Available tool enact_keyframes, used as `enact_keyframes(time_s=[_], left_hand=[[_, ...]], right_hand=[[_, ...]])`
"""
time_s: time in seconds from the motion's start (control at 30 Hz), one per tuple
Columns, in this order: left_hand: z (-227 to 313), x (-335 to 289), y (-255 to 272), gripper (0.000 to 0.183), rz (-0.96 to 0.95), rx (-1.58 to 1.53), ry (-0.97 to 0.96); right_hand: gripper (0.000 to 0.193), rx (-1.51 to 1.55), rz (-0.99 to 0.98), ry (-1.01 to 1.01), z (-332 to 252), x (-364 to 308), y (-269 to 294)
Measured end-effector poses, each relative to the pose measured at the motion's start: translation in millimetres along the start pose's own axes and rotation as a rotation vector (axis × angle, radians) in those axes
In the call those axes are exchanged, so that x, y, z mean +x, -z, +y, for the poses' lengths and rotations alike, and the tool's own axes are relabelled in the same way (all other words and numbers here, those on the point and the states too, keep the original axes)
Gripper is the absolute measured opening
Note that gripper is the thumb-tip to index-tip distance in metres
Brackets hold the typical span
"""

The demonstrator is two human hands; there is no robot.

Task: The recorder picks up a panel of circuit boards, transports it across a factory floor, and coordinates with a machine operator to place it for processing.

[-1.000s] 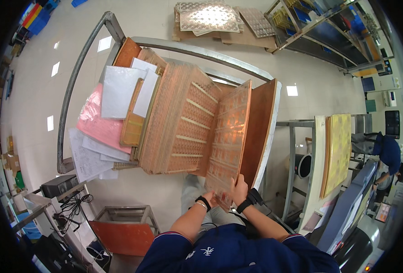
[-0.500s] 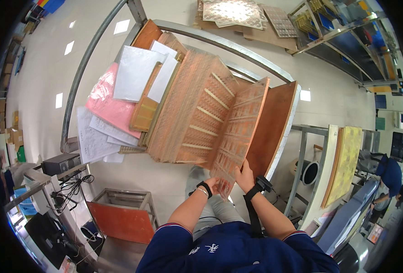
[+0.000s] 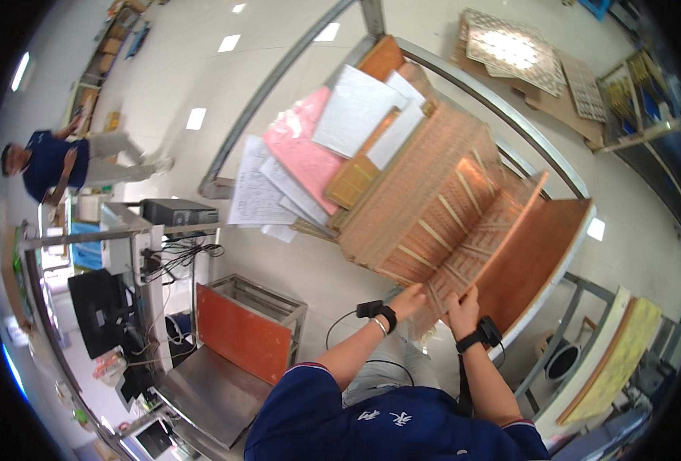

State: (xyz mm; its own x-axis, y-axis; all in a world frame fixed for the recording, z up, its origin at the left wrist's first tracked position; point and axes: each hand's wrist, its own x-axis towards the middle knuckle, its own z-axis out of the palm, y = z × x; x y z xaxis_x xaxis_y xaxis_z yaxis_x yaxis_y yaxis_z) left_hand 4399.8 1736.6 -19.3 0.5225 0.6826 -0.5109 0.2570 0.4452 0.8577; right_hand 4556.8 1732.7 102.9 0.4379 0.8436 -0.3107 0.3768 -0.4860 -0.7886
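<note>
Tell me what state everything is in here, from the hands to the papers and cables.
Right hand: closed on the panel's near edge.
Left hand: at the panel's near end, grip unclear.
Copper-coloured panel: tilted away from the stack.
Panel stack: on edge, packed together.
Brown board: tilted, bare.
Pink sheet: lying partly under white sheets.
Black cables: tangled.

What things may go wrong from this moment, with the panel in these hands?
1. Both the left hand and right hand are at the near end of the slanted panel, so its far end might swing or tip.
2. The left hand is close to where panel and stack meet; fingers could get pinched.
3. The overlapping papers beside the stack look loose and may slide off if bumped.
</note>
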Motion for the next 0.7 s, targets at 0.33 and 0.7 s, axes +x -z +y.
enact_keyframes(time_s=[0.33, 0.7], left_hand=[[92.5, -50.1, -64.5, 0.065, -0.032, 0.259, -0.261], [102.5, -50.9, -33.1, 0.053, 0.039, 0.401, -0.192]], right_hand=[[0.037, 0.180, -0.037, -0.118, 20.6, -9.3, 21.5], [0.064, 0.227, -0.214, -0.196, -8.0, -1.7, 7.0]])
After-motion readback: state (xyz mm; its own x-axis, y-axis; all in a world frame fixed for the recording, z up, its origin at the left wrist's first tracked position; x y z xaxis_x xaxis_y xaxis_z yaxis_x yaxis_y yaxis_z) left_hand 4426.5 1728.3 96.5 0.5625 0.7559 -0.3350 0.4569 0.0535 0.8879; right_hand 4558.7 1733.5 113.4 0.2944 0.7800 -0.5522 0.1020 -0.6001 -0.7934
